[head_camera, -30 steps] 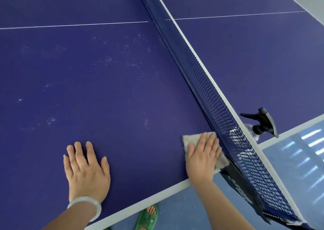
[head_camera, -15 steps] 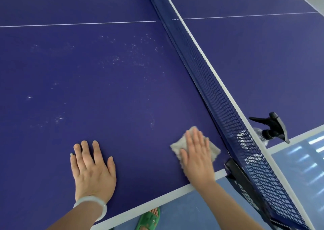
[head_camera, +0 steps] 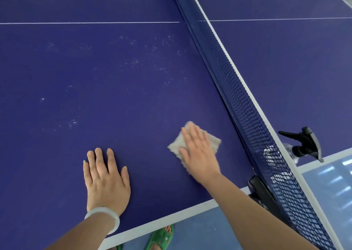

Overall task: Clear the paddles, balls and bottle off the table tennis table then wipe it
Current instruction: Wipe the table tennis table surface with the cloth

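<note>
Hands of a person lie on a dark blue table tennis tabletop (head_camera: 95, 89), seen from above. The right hand (head_camera: 200, 156) presses flat on a small grey-beige cloth (head_camera: 214, 142), fingers (head_camera: 192, 137) straight and close together; the hand and cloth look slightly blurred. The cloth lies near the tabletop's white side edge, a little to the left of the net (head_camera: 238, 97). The left hand (head_camera: 106, 181) rests palm down on bare tabletop, well left of the cloth, its fingers (head_camera: 99, 159) straight and slightly spread, with a pale bracelet (head_camera: 106, 214) on the wrist. Faint white specks (head_camera: 137, 62) are scattered across the surface beyond both hands. A spray bottle (head_camera: 304, 145) with a black trigger head stands upright just past the net, at the tabletop's edge, its clear body partly seen through the mesh. A black clamp (head_camera: 264, 194) holds the net at the edge. Below, a green sandal (head_camera: 160, 237) shows on the blue floor (head_camera: 200, 230).
</note>
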Demonstrator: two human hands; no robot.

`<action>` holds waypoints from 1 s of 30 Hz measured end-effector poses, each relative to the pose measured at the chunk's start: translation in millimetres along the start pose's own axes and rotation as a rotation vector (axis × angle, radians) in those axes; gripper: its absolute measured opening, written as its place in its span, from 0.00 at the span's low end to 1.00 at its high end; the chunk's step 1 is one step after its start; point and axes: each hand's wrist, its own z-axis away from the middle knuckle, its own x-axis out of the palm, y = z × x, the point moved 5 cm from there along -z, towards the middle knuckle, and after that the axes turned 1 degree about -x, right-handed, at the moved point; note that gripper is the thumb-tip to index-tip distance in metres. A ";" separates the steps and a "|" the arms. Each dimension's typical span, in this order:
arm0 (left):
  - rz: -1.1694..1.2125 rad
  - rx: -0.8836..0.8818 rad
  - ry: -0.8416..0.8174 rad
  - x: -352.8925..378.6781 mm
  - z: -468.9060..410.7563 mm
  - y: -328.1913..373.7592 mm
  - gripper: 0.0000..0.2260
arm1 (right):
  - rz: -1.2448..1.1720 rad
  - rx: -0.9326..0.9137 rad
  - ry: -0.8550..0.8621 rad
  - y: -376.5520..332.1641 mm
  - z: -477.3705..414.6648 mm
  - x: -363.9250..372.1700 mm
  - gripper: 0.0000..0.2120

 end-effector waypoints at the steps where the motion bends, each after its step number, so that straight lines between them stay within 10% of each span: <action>1: -0.001 0.002 -0.006 0.3 0.0 0.2 0.30 | 0.017 0.131 0.026 24.8 14.7 -0.3 0.30; 6: 0.006 0.007 -0.009 1.3 -0.7 -0.5 0.30 | -0.052 0.655 0.106 44.7 53.1 0.2 0.30; 13: -0.019 -0.008 -0.032 -0.8 -1.5 0.1 0.30 | 0.006 -0.089 0.030 -49.8 9.1 6.6 0.29; 20: -0.043 -0.008 -0.047 -0.3 -2.2 -0.4 0.30 | -0.119 0.719 0.119 57.3 15.2 -8.4 0.30; 27: -0.037 -0.008 -0.060 -1.5 -1.6 0.4 0.30 | 0.004 -0.156 0.063 -96.1 6.3 12.5 0.30; 30: -0.054 -0.014 -0.063 -0.5 -2.0 -1.4 0.30 | 0.079 -0.080 0.035 -31.8 -1.9 9.4 0.30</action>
